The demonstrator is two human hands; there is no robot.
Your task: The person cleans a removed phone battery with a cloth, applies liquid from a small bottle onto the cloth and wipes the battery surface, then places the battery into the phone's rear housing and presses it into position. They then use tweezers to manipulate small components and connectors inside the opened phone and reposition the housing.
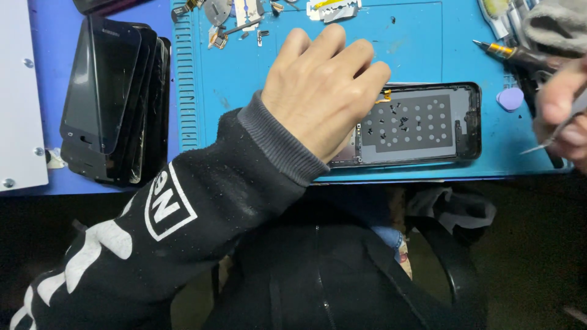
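Left hand (pixel 321 91) is lying flat, fingers together, pressing down on the left end of the opened phone (pixel 416 125); it is gripping nothing, just pinning it. Phone is sitting face-down near the front edge of the blue mat (pixel 428 36), back cover off, with the grey plate and its holes exposed. Right hand (pixel 565 107) is sitting at the mat's right edge, pinched around tweezers (pixel 553 137), tips pointing left toward the phone but well apart from it. A screwdriver (pixel 510 52) is lying near the back right corner and a purple pick (pixel 510 98) just beside the phone's right end. Loose small parts (pixel 241 18) are crowding the back edge; a stack of phones (pixel 116 101) is leaning off the mat's left side. Risks, as a judgement: the phone is close to the front edge, so uneven palm pressure could be tipping or sliding it off; a tweezer slip could be scratching the plate or snagging the orange flex (pixel 385 96) by the fingertips.
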